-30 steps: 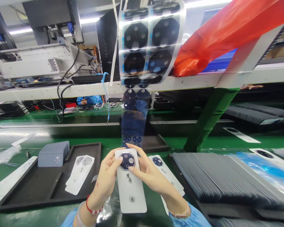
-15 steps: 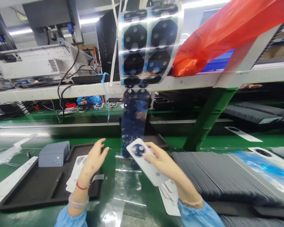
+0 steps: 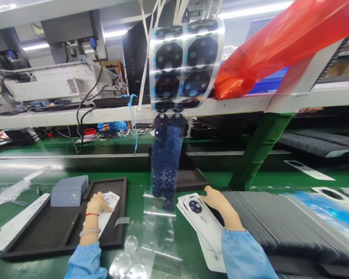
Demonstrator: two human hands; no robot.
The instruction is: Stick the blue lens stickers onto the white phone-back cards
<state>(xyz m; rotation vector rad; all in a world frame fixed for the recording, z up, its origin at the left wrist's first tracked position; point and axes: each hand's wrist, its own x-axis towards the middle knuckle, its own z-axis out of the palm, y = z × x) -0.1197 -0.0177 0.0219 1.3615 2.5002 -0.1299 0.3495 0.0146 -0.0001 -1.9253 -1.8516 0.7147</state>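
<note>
My left hand (image 3: 96, 204) is bent over a white phone back cover (image 3: 106, 223) in the black tray (image 3: 37, 236), its fingers and thumb closed at the cover's sides. Part of the cover is hidden under the hand. On the right, white phone back covers lie overlapped in a small pile (image 3: 202, 240). The top one carries a dark round camera sticker (image 3: 195, 206). Against its upper right edge is my right hand (image 3: 219, 203), fingers apart, not gripping it. Between the hands hangs a clear strip of dark round stickers (image 3: 164, 182).
Grey-blue covers (image 3: 68, 192) stand in the tray's far left corner. A long row of grey sheets (image 3: 267, 217) lies at right. Overhead, the sticker roll (image 3: 182, 66) hangs before a white shelf beam (image 3: 116, 111). A green-wrapped post (image 3: 258, 147) rises behind.
My right hand has lowered the stickered cover onto the pile and loosened its fingers. My left hand has moved down and left onto a cover in the tray.
</note>
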